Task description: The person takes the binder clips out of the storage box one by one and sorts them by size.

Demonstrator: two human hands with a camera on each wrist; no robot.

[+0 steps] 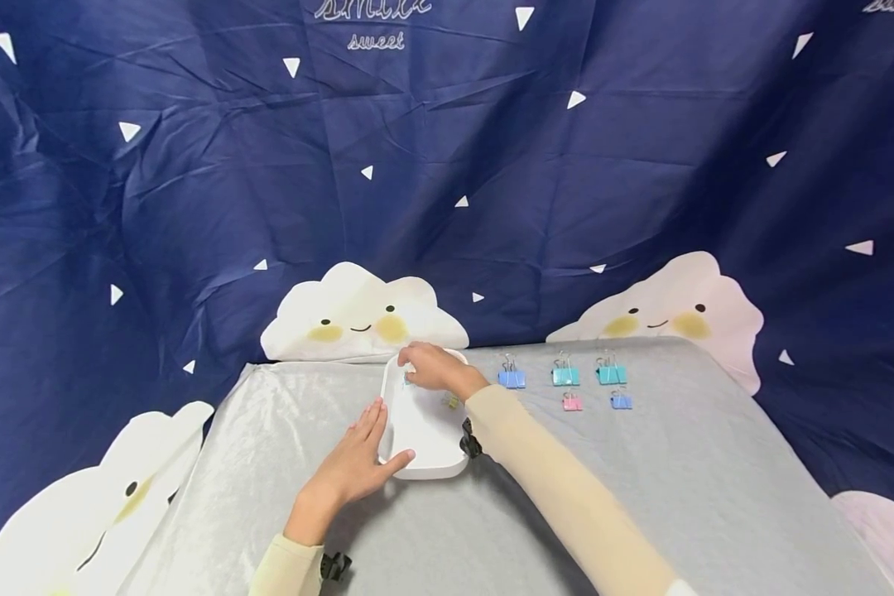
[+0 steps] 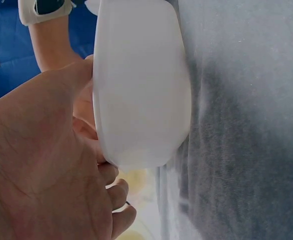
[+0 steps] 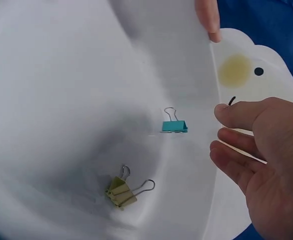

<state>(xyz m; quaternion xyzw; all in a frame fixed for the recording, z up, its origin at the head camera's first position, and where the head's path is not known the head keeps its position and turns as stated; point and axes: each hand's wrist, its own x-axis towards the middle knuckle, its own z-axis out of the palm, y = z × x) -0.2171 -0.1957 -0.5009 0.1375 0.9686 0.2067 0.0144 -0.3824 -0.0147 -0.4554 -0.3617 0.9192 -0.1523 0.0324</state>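
Note:
A white tray (image 1: 426, 430) stands on the grey cloth; its outer wall (image 2: 141, 85) fills much of the left wrist view. My left hand (image 1: 353, 455) rests against its near left corner, thumb at the near rim and fairly straight fingers along the left side. Over the tray's far left part reaches my right hand (image 1: 432, 366). In the right wrist view the right hand (image 3: 266, 155) has loosely bent fingers with nothing between them. Inside the tray lie a turquoise binder clip (image 3: 174, 126), close to those fingertips, and a yellow binder clip (image 3: 120, 192).
Right of the tray, a back row holds a blue binder clip (image 1: 511, 378) and two teal binder clips (image 1: 565, 377). In front of them lie a small pink clip (image 1: 572, 403) and a small blue clip (image 1: 622, 402). A dark blue curtain (image 1: 432, 223) hangs behind the table.

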